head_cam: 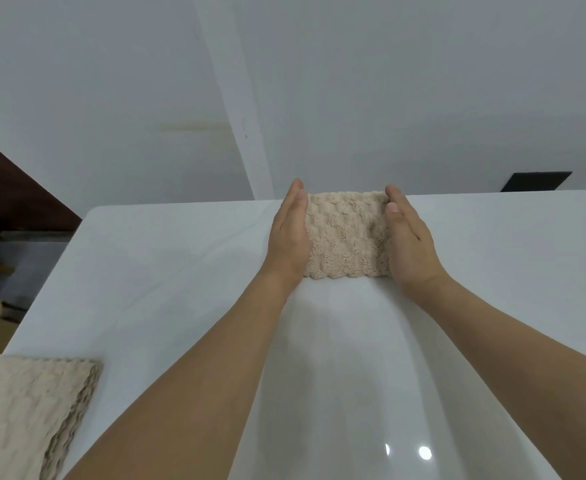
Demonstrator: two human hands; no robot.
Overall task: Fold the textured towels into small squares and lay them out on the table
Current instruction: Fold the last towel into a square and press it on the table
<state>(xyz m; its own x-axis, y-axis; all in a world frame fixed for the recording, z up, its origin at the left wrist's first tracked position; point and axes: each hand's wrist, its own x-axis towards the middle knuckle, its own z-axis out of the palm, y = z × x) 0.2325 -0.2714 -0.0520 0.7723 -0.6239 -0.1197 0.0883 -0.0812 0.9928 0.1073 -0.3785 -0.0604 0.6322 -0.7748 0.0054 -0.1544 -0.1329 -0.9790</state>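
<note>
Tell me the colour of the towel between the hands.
Beige, with a bumpy texture; the towel shows best in the head view.

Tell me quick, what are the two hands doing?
Left hand: open, straight fingers pressing the folded towel from its left side.
Right hand: open, pressing its right side.

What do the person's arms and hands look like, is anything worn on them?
Both forearms are bare as far as the picture shows: no sleeves in view. The left hand and the right hand wear no gloves, and no watch, bracelet or ring shows on the visible sides. The fingers are bare, with short nails where they can be seen.
</note>
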